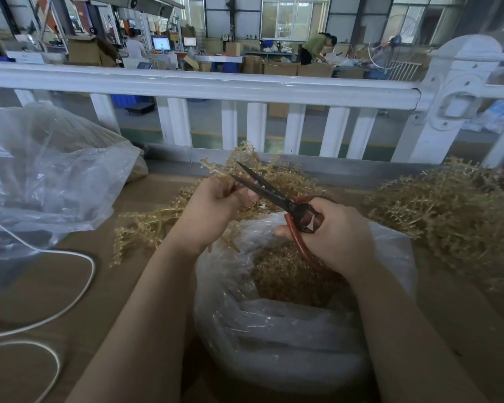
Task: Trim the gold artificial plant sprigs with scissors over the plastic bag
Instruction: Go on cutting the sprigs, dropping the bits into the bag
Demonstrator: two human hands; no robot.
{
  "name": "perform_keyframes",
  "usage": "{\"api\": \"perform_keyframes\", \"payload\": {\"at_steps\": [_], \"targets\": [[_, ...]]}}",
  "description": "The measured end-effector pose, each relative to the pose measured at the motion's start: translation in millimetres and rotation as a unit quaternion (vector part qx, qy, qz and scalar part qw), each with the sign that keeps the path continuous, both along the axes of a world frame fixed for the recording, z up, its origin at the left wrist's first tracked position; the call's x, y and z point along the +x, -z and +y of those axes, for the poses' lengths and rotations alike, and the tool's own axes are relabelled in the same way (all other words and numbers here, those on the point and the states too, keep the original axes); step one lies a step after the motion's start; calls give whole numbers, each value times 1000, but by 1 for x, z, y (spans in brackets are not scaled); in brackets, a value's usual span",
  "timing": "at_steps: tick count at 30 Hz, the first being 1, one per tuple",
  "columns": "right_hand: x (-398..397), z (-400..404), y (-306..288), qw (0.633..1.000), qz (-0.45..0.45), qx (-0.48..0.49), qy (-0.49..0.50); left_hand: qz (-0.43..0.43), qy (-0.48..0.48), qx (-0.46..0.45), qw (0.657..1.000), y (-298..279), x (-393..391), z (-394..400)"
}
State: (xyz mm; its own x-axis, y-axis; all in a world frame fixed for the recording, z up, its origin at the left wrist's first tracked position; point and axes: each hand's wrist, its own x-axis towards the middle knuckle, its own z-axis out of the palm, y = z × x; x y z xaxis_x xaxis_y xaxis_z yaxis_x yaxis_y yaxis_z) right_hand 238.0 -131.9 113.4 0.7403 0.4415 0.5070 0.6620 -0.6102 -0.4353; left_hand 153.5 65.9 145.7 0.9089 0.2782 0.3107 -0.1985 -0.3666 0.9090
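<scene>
Much remains: a large untrimmed sprig pile lies right. Left hand pinches a gold sprig; right hand grips red-handled scissors, blades apart, above the plastic bag holding many trimmings.

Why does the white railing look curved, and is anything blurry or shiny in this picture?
Head view: the wide-angle lens bows the railing and stretches the forearms; daylight from the far windows leaves the background soft; the bag shows pale glare on its folds; the scissors and both hands look fairly sharp.
</scene>
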Motion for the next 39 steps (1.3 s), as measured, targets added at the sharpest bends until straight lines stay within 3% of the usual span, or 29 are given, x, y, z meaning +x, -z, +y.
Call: {"api": "perform_keyframes", "payload": {"at_steps": [32,39], "targets": [[2,0,1,1000,1,-4,-4,-17,52,23,998,7,3,6],[-1,-1,-2,1000,-2,3,-8,-8,97,-37,995,7,3,4]]}}
